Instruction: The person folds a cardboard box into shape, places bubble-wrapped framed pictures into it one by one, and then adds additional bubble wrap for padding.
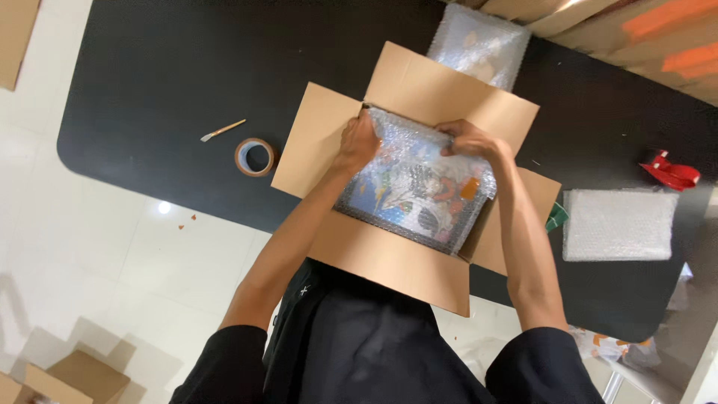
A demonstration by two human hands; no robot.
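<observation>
The left hand [359, 142] grips the far left corner of a bubble-wrapped picture [415, 187], fingers curled over its edge, and the right hand [467, 138] clamps the far right edge the same way; both are closed on the wrap. The flat, colourful picture sits inside an open cardboard box [389, 262] at the middle of the black counter [149, 90], all four flaps splayed outward. By my reading, it is being seated in the box; the next move calls for even pressure at both far corners so it lies level. At 9 o'clock lie a roll of tape [255, 156] and a small brush [222, 131]; at 3 o'clock, a folded bubble-wrap pad [619, 224].
</observation>
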